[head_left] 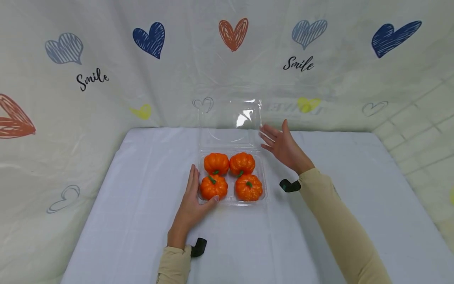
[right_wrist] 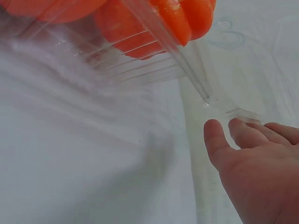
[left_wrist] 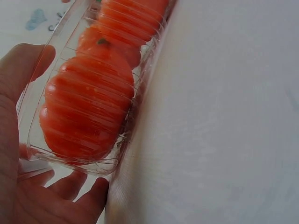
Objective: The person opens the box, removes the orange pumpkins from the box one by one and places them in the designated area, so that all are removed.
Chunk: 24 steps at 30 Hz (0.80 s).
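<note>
A clear plastic clamshell box point(head_left: 231, 199) sits on the table with its lid point(head_left: 227, 132) raised at the back. Several small orange toy pumpkins with green stems lie in its base, including a front left one point(head_left: 214, 187) and a front right one point(head_left: 249, 188). My left hand point(head_left: 193, 205) holds the box's front left corner, fingers along the left side and thumb at the front rim. In the left wrist view, that thumb point(left_wrist: 43, 63) overlaps the clear wall. My right hand point(head_left: 281, 146) is beside the lid's right edge, fingers extended; contact with the lid cannot be told.
A white cloth point(head_left: 149, 189) covers the table. Behind it hangs a pale curtain point(head_left: 184, 71) printed with hearts and words, close to the raised lid. Black wrist devices point(head_left: 290, 185) stick out from both sleeves.
</note>
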Each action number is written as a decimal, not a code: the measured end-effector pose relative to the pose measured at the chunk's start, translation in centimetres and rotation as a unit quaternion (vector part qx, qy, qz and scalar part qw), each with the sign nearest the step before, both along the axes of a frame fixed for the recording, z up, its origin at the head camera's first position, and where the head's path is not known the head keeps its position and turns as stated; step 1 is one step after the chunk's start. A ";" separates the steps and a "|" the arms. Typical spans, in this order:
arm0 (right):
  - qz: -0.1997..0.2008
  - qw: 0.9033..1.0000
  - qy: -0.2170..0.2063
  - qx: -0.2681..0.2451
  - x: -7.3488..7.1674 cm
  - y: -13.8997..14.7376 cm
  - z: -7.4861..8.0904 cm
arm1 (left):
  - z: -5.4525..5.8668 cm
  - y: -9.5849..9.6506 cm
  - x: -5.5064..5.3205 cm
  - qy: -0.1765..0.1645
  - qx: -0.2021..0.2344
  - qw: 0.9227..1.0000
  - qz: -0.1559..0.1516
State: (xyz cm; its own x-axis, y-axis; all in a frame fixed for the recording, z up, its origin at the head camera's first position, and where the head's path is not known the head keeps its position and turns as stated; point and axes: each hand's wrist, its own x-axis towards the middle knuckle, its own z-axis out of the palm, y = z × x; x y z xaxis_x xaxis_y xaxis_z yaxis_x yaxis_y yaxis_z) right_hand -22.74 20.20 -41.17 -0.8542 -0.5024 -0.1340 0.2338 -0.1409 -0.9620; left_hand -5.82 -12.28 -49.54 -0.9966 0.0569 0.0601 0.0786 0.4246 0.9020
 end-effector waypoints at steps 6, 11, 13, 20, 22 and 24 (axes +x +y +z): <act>-0.008 0.999 -0.050 -0.008 -0.2 0.3 -1.5 | -0.1 0.1 0.0 0.001 0.000 1.000 0.000; -0.012 0.998 -0.068 -0.012 -0.1 0.3 -2.7 | -0.1 0.1 0.0 0.004 0.001 1.000 -0.002; -0.014 0.997 -0.074 -0.017 0.0 0.3 -3.1 | -0.1 0.0 0.0 0.004 0.000 1.000 -0.002; -0.014 0.996 -0.084 -0.017 0.3 0.2 -3.6 | 0.0 0.0 0.0 0.000 0.002 1.000 -0.003; -0.014 0.997 -0.080 -0.009 0.3 0.2 -3.6 | 0.0 0.0 0.0 0.001 0.002 1.000 -0.003; -0.017 0.997 -0.069 0.008 0.4 0.2 -3.5 | 0.1 0.0 0.0 0.001 0.001 1.000 -0.003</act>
State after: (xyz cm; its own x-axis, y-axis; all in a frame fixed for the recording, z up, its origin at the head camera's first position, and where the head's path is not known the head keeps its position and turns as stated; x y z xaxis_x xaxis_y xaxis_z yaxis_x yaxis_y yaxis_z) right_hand -22.33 20.41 -44.70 -0.8437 -0.4697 -0.2599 0.3601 -0.1362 -0.9229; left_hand -5.80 -12.32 -49.49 -0.9961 0.0624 0.0618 0.0824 0.4215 0.9031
